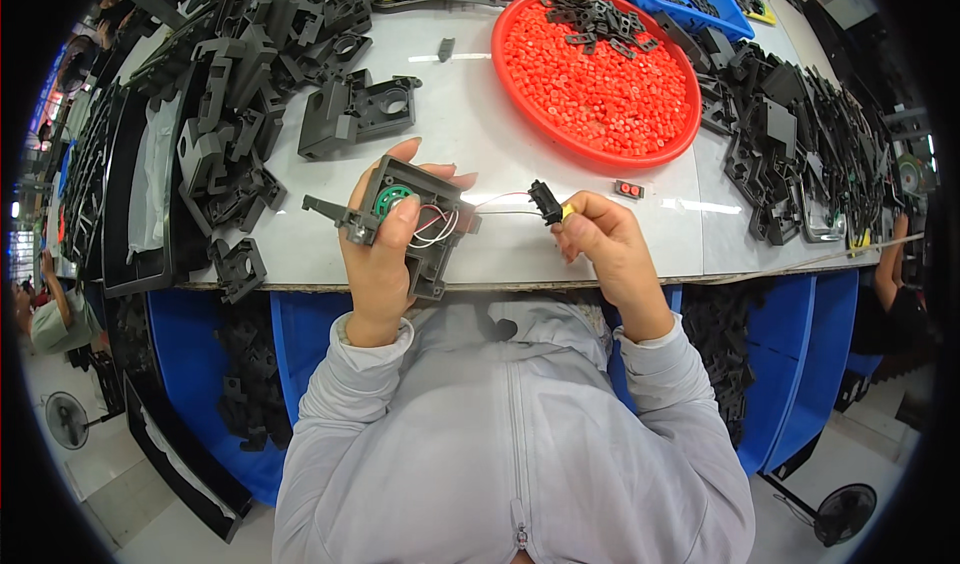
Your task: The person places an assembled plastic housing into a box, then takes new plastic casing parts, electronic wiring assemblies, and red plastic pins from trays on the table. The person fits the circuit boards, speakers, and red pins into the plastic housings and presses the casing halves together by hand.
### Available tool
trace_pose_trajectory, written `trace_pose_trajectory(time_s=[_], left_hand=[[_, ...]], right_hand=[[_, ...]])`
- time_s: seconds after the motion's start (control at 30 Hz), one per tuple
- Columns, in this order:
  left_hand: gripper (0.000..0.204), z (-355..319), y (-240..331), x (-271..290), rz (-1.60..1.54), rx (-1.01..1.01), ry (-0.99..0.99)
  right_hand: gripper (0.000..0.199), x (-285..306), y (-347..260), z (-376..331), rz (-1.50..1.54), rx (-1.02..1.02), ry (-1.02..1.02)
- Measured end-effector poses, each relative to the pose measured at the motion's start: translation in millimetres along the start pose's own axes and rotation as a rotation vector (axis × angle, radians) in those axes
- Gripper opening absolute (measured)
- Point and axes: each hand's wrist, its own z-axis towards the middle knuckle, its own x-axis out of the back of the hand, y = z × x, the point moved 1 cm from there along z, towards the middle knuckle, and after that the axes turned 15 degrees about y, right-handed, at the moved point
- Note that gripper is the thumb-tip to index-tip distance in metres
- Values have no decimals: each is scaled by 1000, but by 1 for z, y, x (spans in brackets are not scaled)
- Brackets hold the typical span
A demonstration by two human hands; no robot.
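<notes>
Going by red basin [632,159]: left of it, bare white tabletop [465,104], passable, one small dark piece [446,50] there. Farther left, dark bracket [342,129], then high parts heap [265,54], blocked. Right, piled dark parts [775,129] close. Behind-right, blue tray [728,26]. In front, two-red-dot block [628,190]; front-left, thin wires [508,212] span left hand [383,249] to right hand [607,244].

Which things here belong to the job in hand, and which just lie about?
Job in hand:
grey housing in left fingers
green disc
wires
small black part in right fingers

Seemingly just lying about:
red basin
blue tray
piles of dark parts
</notes>
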Motion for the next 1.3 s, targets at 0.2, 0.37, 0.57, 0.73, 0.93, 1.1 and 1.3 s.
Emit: trace_pose_trajectory(time_s=[0.2, 0.37, 0.57, 0.73, 0.93, 1.1, 1.3], left_hand=[[45, -5, -2, -2, 58, -96, -11], [47, -9, 1, -2, 155, -138, -20], [47, -10, -1, -2, 191, -186, -34], [47, -9, -3, -1, 190, -194, -42], [42, -8, -3, 0, 118, -203, -37], [42, -10, -6, -5, 67, -167, -25], [49, -13, -8, -7, 197, -182, -7]], right_hand=[[25, -9, -8, 3, 9, 62, -36], [23, -2, -11, 10, 56, 48, -32], [16, 0, -7, 13, 15, -36, -59], [15, -4, 0, 12, 121, -151, -90], [11, -10, 5, 4, 140, -285, -156], [12, -36, 9, -10, 118, -347, -342], [19, -48, 16, -7, 202, -317, -382]])
